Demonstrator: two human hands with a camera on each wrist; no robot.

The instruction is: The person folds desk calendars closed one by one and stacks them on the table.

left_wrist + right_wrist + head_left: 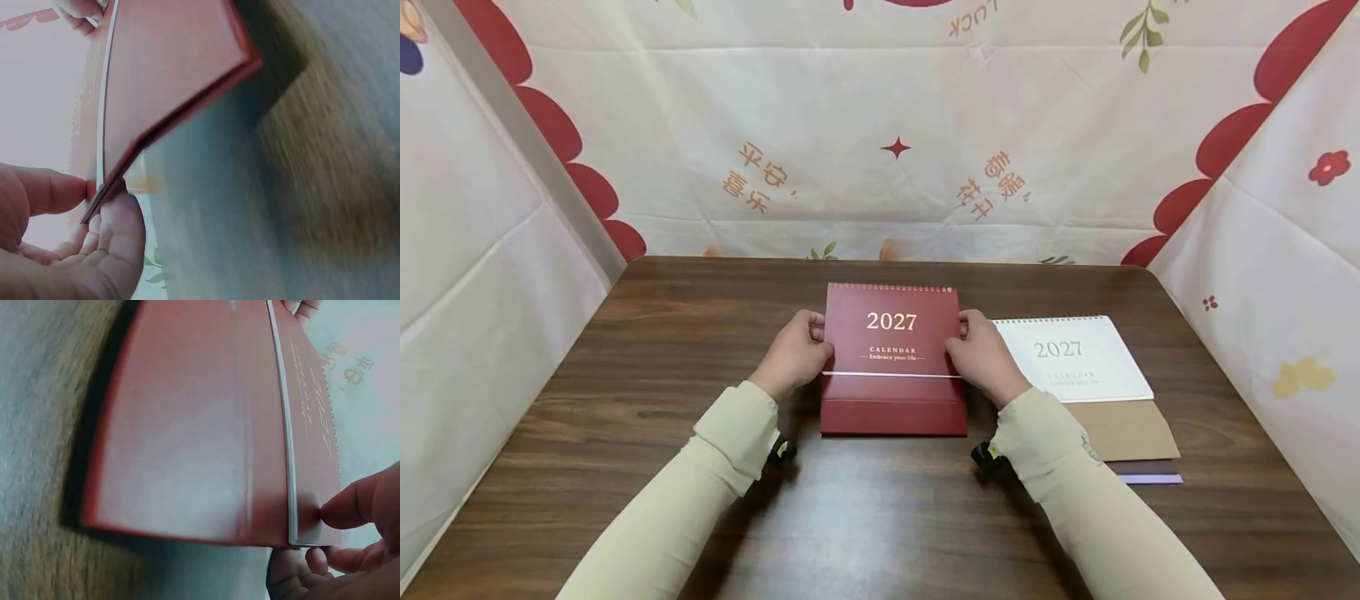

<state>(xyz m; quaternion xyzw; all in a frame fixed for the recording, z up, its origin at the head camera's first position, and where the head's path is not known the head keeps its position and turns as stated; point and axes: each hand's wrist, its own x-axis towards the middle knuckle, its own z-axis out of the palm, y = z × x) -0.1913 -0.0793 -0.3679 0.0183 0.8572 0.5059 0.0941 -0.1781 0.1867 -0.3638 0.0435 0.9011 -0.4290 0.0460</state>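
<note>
A dark red 2027 desk calendar [891,333], spiral bound along its top, is held between both hands in the middle of the table. My left hand [795,354] pinches its left edge, thumb [59,190] on the front and fingers behind. On the opposite edge my right hand [990,354] grips the same way, its thumb [350,503] pressing the cover. The lower flap [893,417] of the calendar extends toward me below a white page edge. In both wrist views a shadow falls beside the flap's edge; in the head view I cannot tell whether the flap touches the table.
A white 2027 calendar [1075,358] with a brown base flap [1123,429] lies to the right, partly behind my right hand and sleeve. Purple edges [1153,479] show beneath it. The dark wooden table [647,375] is enclosed by printed white cloth [850,108] at the back and sides.
</note>
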